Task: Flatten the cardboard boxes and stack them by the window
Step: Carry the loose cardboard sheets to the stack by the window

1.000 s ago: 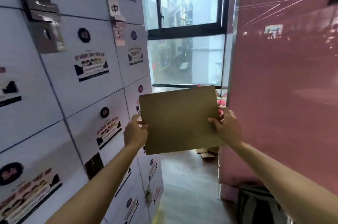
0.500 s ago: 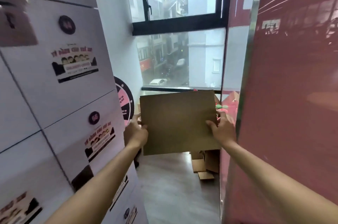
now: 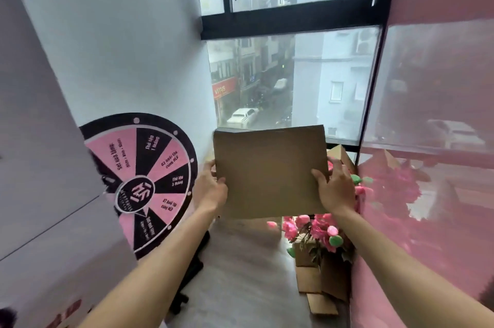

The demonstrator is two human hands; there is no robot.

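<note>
A flattened brown cardboard box [image 3: 270, 170] is held out in front of me, its face towards the camera. My left hand [image 3: 209, 188] grips its left edge with the thumb on the front. My right hand [image 3: 335, 188] grips the right edge the same way. The box hangs in the air in front of the lower pane of the window [image 3: 291, 81]. Below and to the right, several other cardboard pieces [image 3: 318, 287] lie and lean on the floor by the pink wall, partly hidden behind flowers.
A pink and black prize wheel [image 3: 149, 180] leans on the white wall to the left. Pink artificial flowers [image 3: 318, 231] stand among the cardboard at the right. A glossy pink wall [image 3: 433, 194] closes off the right side. Grey floor [image 3: 240, 274] runs to the window.
I have walked forward along the lockers to the window; the prize wheel and flowers have come into full view. Both hands keep the same hold on the flattened box.
</note>
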